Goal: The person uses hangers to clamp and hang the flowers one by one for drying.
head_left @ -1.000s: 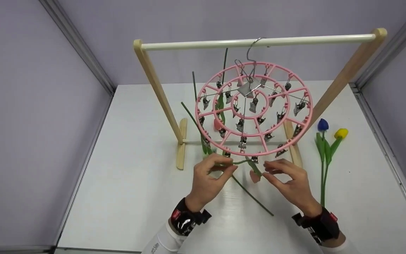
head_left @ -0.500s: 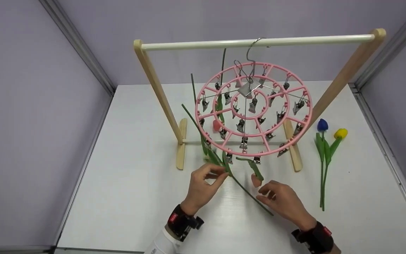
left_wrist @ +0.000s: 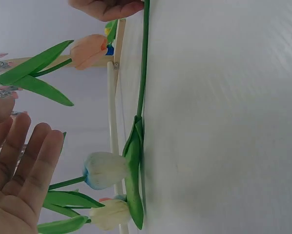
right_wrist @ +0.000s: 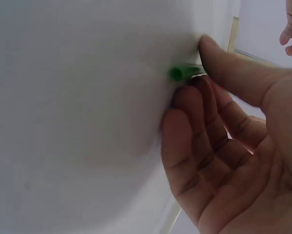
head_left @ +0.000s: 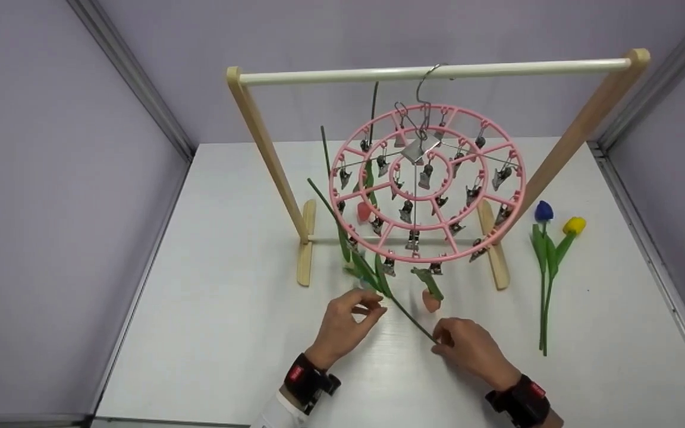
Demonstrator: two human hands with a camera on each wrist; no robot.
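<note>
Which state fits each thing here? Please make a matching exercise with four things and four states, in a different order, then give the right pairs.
Things:
1. right hand
2. left hand
3. peach tulip
4. blue tulip

States:
A. lies on the table beside a yellow tulip
B. pinches the end of a green stem
C. hangs head down from the pink clip hanger
D. holds nothing, fingers loosely curled

Pairs: 1-B, 2-D, 3-C, 4-A
</note>
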